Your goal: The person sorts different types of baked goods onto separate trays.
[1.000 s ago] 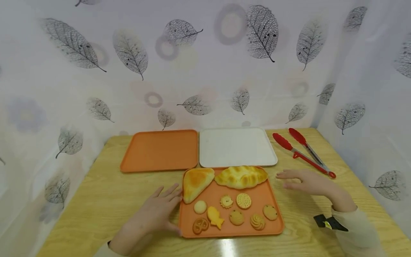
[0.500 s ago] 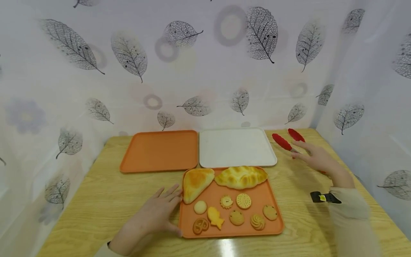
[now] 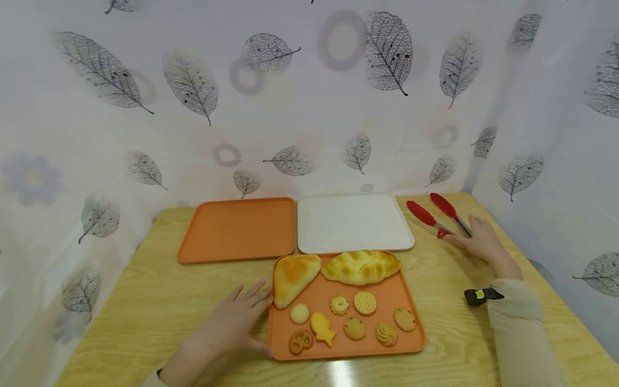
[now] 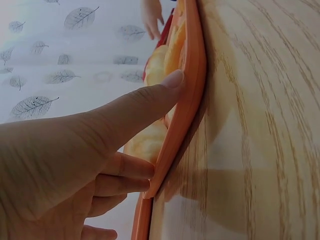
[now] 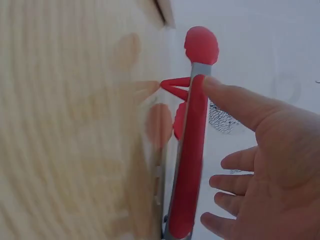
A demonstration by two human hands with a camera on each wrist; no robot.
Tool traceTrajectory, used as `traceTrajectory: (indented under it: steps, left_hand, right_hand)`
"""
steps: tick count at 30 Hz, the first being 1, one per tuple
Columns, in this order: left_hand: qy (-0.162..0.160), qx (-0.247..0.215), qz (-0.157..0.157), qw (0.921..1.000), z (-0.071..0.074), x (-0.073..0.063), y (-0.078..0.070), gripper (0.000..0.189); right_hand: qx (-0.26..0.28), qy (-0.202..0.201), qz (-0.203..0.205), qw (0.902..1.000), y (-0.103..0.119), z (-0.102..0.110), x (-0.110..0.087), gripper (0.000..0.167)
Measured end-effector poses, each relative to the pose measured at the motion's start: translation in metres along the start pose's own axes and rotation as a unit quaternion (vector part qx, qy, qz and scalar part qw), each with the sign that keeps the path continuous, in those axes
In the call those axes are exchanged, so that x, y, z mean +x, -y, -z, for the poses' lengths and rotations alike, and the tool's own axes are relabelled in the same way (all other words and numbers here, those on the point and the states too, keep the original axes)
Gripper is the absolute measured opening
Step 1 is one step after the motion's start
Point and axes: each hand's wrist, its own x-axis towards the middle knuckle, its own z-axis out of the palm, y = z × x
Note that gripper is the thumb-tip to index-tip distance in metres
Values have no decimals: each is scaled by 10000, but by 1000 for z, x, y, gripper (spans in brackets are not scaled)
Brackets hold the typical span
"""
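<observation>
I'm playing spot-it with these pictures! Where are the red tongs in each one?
Head: the red tongs are on the right, about mid-height.
Left wrist: a red strip near the top, probably the tongs, mostly hidden.
Right wrist: the tongs run upright through the middle.
Shared landmark: the right hand, close to them each time.

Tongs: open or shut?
Open. In the head view, the tongs have their two red tips spread apart, with table showing between them.

Behind the bare right hand (image 3: 483,242), a black, boxy wrist device (image 3: 476,298) with a yellow marking (image 3: 480,294) meets a cream fabric long sleeve (image 3: 519,328).
</observation>
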Motion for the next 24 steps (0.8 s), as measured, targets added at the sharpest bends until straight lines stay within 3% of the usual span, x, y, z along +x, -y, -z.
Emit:
traceTrajectory:
  steps: [11,17,24]
  left_hand:
    - [31,-65,1,10000,-1,-1,1,105]
    - [32,-89,-24,10000,0,-1,2,106]
    - [67,-106,-22,9999,-1,0,3,105]
  right_hand:
    - [40,291,-464,9985,-6,-2,-1,104]
    - [-10,109,-380,9992,-6,-4,-2,55]
    - [-166,76,-395,9991,-4,-4,-2,54]
